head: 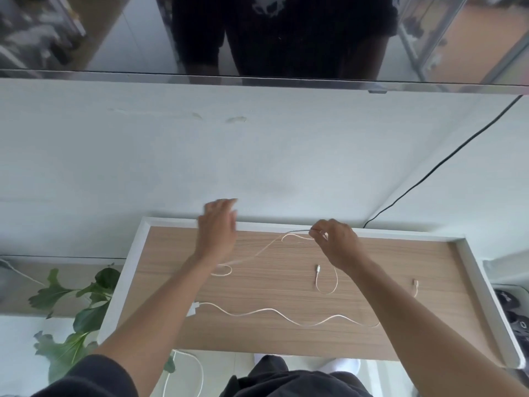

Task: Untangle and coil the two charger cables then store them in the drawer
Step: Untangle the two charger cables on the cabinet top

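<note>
Two thin white charger cables lie on a wooden table top [286, 339] with a white rim. My right hand [337, 245] pinches one cable [257, 252] near the far edge and lifts it. That cable runs left to a small loop [221, 270] by my left wrist, and a plug end [317, 267] lies below my right hand. My left hand [217, 227] hovers above the far left part of the table, fingers spread, blurred, holding nothing. The second cable [286, 316] lies in a wavy line across the near part, its white plug [193, 308] at the left. No drawer is visible.
A white wall stands behind the table, with a dark mirror-like screen [257, 38] above. A black cord [443, 161] runs down the wall at the right. A green plant [80, 310] stands left of the table. Another white cable [197, 368] hangs below the near edge.
</note>
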`<state>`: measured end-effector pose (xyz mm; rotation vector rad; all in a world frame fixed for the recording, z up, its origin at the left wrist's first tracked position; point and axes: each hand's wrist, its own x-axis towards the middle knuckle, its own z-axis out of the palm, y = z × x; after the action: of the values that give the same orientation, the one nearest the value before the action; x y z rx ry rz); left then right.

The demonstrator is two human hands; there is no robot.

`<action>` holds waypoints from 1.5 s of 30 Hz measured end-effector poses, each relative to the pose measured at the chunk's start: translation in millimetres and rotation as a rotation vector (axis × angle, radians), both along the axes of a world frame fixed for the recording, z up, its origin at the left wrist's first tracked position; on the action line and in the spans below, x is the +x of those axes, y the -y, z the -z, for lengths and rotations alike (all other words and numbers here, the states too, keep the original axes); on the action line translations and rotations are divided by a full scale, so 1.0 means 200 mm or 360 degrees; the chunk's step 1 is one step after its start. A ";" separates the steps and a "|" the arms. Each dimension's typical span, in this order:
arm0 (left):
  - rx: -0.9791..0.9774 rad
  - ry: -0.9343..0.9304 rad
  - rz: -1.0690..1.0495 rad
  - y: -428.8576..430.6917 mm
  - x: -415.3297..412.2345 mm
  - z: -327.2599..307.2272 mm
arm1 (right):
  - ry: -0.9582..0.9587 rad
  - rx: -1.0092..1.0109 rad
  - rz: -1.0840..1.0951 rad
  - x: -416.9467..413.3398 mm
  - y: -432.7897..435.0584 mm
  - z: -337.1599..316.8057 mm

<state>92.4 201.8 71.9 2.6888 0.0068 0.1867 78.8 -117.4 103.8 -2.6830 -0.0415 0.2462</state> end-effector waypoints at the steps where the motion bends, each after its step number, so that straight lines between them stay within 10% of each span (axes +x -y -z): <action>1: -0.0111 0.0038 0.0251 0.10 -0.02 -0.03 | 0.0015 0.0081 -0.0030 0.00 -0.03 -0.01; 14: -0.0624 -0.0493 0.0736 0.50 -0.10 -0.08 | -0.0030 0.0695 0.0070 -0.10 -0.02 -0.14; 37: -0.0544 -0.0173 -0.0336 0.22 0.04 -0.11 | -0.0102 0.0564 0.0828 -0.15 0.30 -0.03; 45: -0.0658 -0.0118 -0.0024 0.29 0.01 -0.15 | -0.0109 0.0566 0.1047 -0.15 0.37 -0.01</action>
<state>93.8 142.9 102.4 2.2820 0.0793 0.0789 49.3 -191.7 105.5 -2.1886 0.7320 0.1049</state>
